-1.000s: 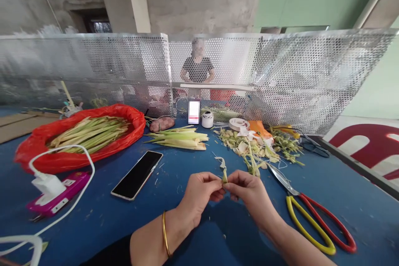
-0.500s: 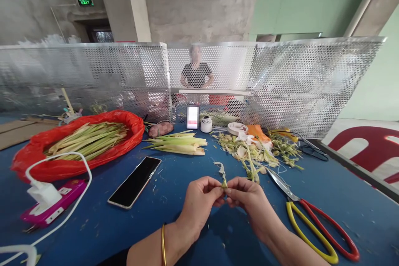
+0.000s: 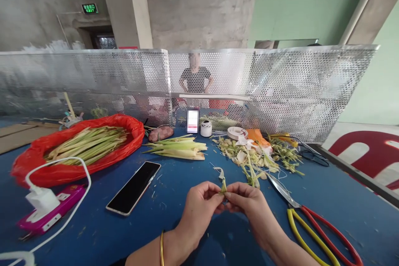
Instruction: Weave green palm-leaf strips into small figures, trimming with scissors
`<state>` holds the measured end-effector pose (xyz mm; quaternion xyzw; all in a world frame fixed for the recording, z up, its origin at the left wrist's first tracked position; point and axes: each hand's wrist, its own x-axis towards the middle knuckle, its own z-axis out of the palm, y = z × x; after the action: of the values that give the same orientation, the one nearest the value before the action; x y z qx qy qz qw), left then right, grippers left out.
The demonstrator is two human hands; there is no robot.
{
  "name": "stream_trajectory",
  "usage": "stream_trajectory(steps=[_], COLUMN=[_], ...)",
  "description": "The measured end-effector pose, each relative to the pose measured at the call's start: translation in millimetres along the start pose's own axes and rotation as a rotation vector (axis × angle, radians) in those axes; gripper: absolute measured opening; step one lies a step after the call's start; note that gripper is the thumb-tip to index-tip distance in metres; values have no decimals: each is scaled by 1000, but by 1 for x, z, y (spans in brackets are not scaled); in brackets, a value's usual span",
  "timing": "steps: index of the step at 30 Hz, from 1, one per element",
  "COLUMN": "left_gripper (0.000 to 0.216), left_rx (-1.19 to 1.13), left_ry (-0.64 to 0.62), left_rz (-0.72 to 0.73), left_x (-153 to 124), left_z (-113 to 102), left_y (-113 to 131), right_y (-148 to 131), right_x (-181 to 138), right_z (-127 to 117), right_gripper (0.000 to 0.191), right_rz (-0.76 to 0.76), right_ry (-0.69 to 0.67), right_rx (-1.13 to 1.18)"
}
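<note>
Over the blue table, my left hand (image 3: pixel 202 201) and my right hand (image 3: pixel 245 199) meet fingertip to fingertip. Both pinch one small folded piece of pale green husk leaf (image 3: pixel 223 184), whose lower part is hidden by my fingers. A thin whitish curled strip (image 3: pixel 220 171) shows just above it; whether it is joined to the leaf I cannot tell. Beyond my hands lies a bundle of pale green husk leaves (image 3: pixel 177 148). To the right of my right hand rest scissors (image 3: pixel 293 203) with one red and one yellow handle, blades pointing away.
A red plastic bag (image 3: pixel 25 166) of long leaves stands left, near a magenta power strip (image 3: pixel 51 208) and a phone (image 3: pixel 134 189). Leaf scraps (image 3: pixel 237 151) and a tape roll (image 3: pixel 237 133) lie back right. A perforated metal screen (image 3: pixel 212 70) crosses behind; a person (image 3: pixel 195 79) stands beyond.
The view has tilted up slightly, so the scene sits lower. My hands keep their pinch on the leaf piece, with a little more of it showing. The person beyond the screen has shifted their arms.
</note>
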<state>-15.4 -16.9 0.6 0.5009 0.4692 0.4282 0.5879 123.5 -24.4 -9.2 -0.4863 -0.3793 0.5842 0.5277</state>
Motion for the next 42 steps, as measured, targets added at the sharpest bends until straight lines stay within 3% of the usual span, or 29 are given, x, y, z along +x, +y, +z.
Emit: stream_trajectory(steps=[7, 12, 21, 32, 37, 42], left_gripper=[12, 6, 25, 12, 10, 11], left_rx=[-53, -65, -200, -238, -213, -153], left_ry=[10, 48, -62, 74, 47, 25], left_rz=[11, -62, -178, -203, -143, -58], left_x=[0, 1, -1, 0, 0, -1], left_z=[1, 2, -7, -4, -4, -2], left_y=[-1, -2, 5, 11, 7, 2], right_y=[5, 7, -4, -9, -7, -5], right_x=[2, 2, -3, -2, -7, -8], right_z=[-1, 2, 0, -2, 1, -1], right_gripper=[19, 15, 28, 42, 35, 29], right_rz=[42, 54, 26, -49, -15, 135], right_ry=[-28, -16, -30, -9, -97, -129], right_rx=[31, 3, 66, -92, -126, 45])
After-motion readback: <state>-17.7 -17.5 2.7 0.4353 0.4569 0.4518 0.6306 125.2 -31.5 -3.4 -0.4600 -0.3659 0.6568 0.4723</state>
